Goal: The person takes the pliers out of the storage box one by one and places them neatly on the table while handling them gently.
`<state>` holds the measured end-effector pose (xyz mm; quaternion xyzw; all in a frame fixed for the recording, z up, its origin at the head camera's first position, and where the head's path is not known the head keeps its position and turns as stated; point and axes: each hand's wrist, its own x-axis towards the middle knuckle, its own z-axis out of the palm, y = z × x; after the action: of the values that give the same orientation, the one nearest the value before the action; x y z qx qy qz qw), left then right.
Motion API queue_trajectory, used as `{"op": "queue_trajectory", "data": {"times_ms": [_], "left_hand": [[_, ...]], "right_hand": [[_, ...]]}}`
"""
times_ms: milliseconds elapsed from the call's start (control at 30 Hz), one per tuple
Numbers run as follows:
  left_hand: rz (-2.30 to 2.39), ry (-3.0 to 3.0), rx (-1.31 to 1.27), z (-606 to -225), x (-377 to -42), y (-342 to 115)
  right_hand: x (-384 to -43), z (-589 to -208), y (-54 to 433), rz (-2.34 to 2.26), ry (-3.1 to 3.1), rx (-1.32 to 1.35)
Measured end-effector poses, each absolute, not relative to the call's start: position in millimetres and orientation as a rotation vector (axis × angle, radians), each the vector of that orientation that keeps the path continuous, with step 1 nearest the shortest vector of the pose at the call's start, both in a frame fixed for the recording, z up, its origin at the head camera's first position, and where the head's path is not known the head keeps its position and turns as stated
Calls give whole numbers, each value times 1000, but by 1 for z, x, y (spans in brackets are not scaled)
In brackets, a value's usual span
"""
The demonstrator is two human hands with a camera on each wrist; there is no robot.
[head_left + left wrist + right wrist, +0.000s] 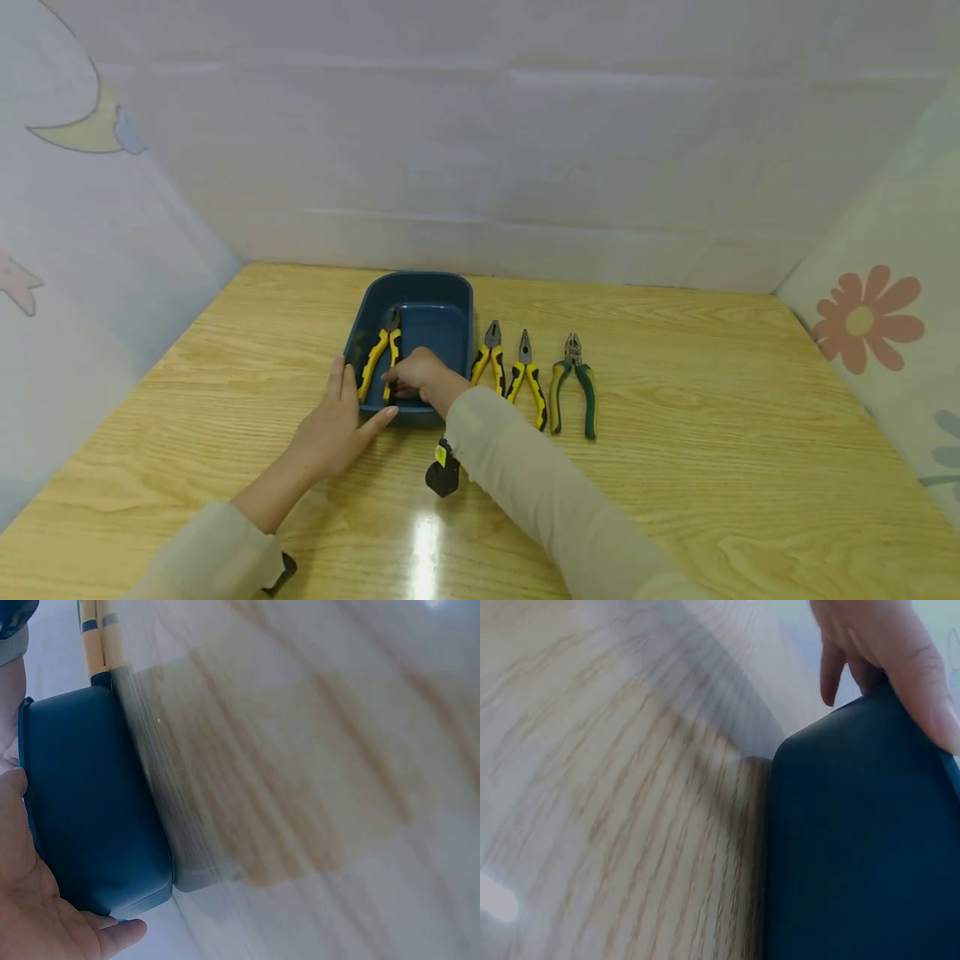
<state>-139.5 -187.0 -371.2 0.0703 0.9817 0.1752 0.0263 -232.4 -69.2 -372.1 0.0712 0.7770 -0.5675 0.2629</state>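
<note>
A dark blue tray (pixel 442 321) stands on the wooden table, with yellow-and-black pliers (pixel 372 363) lying inside along its left side. My right hand (pixel 426 374) reaches over the tray's front rim, its fingers curled and pinching the pliers' right handle; the grip is partly hidden behind the hand. At the tray's front left corner my left hand (pixel 330 429) rests with fairly straight fingers along the outside and the thumb at the front rim. The left wrist view shows that hand (pixel 37 892) spread against the tray's outer wall (pixel 94 802).
Right of the tray lie yellow-and-black combination pliers (pixel 492 335), yellow-and-black long-nose pliers (pixel 526 367) and green-handled pliers (pixel 573 371), jaws pointing away. A pale wall (pixel 495 167) rises behind the table (pixel 712 417), and printed side panels flank it.
</note>
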Motion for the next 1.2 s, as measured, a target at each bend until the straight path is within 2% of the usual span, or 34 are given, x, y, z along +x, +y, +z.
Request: {"op": "queue_trajectory", "data": {"times_ms": [433, 1200], "left_hand": [[539, 3034, 226, -370, -140, -189], [544, 3033, 229, -371, -140, -188]], "right_hand": [[-228, -371, -72, -1492, 2131, 93], [-230, -371, -71, -1614, 2042, 196]]}}
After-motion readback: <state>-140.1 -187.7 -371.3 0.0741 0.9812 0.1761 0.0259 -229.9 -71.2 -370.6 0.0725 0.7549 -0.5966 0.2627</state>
